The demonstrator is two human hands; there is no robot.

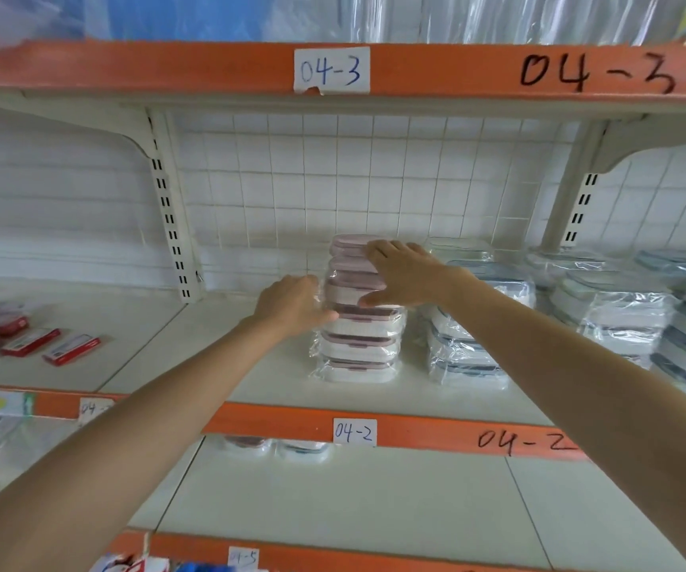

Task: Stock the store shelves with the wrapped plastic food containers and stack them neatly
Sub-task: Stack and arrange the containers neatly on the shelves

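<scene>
Already, a tall pink-lidded stack point(358, 324) is steadied mid-shelf by the left hand point(292, 303) and right hand point(403, 274), fingers pressed flat against its wrap, beside blue-lidded stacks point(605, 307) already placed, while much shelf board point(226, 348) is judged unfilled.

Two hands reach in. Three red packets point(50, 344) lie at the left. Pink-lidded containers point(358, 324) form one stack; the blue-lidded stacks point(605, 307) are too jumbled to count.
</scene>
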